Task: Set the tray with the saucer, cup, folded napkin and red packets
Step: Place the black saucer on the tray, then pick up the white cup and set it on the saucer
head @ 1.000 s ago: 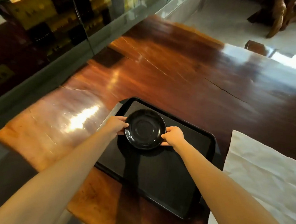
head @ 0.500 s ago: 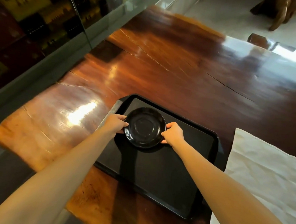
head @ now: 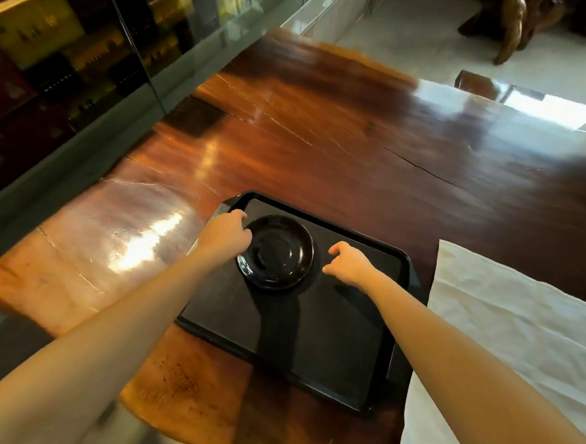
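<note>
Black and glossy, the saucer lies flat in the far-left part of the tray, which sits on the wooden tabletop. Left hand curls at the saucer's left rim, fingers bent against it. Right hand hovers just right of the saucer, clear of it, fingers loosely curled around nothing. White cloth lies right of the tray.

Two bare forearms, no sleeves, left hand, right hand

Pale lettering marks the dark boxes behind the glass, too blurred to read.
</note>
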`<state>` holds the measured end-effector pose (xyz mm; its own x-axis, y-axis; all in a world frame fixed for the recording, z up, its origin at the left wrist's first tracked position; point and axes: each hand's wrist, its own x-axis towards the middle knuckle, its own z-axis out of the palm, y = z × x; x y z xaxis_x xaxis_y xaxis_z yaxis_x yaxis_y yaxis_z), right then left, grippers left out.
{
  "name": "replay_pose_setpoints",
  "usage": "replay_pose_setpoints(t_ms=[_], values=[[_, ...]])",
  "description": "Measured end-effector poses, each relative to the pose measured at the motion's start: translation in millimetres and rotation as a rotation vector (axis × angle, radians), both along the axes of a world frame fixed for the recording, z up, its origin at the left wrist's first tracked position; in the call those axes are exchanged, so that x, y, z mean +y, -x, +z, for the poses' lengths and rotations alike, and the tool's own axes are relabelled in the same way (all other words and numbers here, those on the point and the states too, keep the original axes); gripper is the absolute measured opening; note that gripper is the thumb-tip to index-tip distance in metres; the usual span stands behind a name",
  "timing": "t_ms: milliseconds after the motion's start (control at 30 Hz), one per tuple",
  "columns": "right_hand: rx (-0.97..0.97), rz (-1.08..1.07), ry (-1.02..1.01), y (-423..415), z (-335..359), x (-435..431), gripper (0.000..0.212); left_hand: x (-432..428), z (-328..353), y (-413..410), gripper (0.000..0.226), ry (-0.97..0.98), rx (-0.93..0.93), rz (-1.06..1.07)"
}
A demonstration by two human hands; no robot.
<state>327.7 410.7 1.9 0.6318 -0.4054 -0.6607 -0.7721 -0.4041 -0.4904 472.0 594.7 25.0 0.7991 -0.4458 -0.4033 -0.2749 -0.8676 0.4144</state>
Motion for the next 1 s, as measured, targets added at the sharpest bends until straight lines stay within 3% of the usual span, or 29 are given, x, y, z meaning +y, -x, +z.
replay_pose_setpoints(t_ms=[167,300,533,833,1000], values=[[0.105,0.205,0.131,43,40,-30,0.051,-45,40,30,0.038,-0.021,0.136,-0.409],[0.147,0.192,0.203,95,64,-54,0.049,-89,60,72,0.041,-0.15,0.195,-0.698],[0.191,0.057,0.259,225,87,-88,0.053,-177,74,178,0.041,-0.207,0.11,-1.045],[0.223,-0.173,0.241,411,75,-125,0.054,-264,57,343,0.044,-0.26,0.045,-1.313],[0.221,-0.213,0.184,511,57,-145,0.055,-294,37,439,0.043,-0.273,0.133,-1.351]])
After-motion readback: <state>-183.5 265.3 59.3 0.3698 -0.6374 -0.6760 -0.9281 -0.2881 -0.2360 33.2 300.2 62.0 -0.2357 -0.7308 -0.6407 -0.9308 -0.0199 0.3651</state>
